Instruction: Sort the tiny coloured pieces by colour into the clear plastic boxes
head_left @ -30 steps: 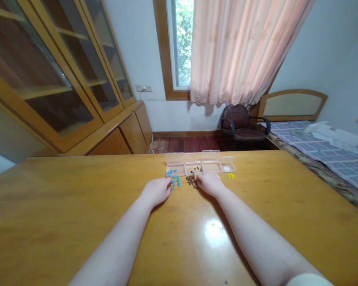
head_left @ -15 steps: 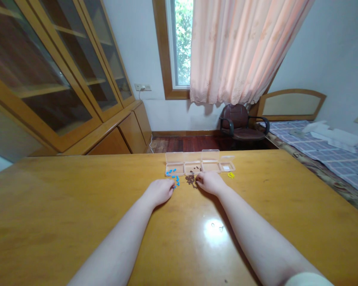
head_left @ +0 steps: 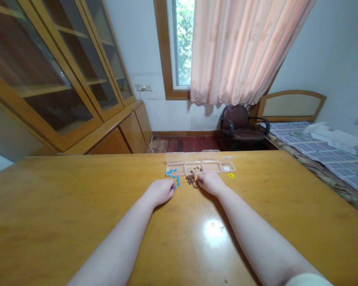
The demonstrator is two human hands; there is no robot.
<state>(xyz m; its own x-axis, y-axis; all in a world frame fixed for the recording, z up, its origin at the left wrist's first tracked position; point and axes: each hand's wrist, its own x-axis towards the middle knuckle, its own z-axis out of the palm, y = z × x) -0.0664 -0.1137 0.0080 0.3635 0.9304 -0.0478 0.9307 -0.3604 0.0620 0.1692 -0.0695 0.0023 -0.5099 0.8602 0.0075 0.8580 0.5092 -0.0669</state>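
Note:
My left hand (head_left: 160,191) rests on the table with its fingers curled together, their tips at a small blue piece (head_left: 175,187). More blue pieces (head_left: 178,180) lie just beyond those fingertips. Beside a heap of small brown pieces (head_left: 190,179) is my right hand (head_left: 210,182), its fingers closed; whatever they pinch is hidden. Behind both hands stands a row of clear plastic boxes (head_left: 184,174) with raised lids. A few blue pieces are in the leftmost compartment, and a few brown ones in the compartment to its right.
Small yellow pieces (head_left: 231,175) lie in front of the rightmost box, which has a white square (head_left: 226,169) in it. Two tiny objects (head_left: 217,227) are on the wooden table (head_left: 77,206) near my right forearm. A brown armchair (head_left: 241,123) stands past the far edge.
Both hands stay almost where they were. My right fingers appear slightly more drawn in beside the brown pieces, and the view has shifted a little.

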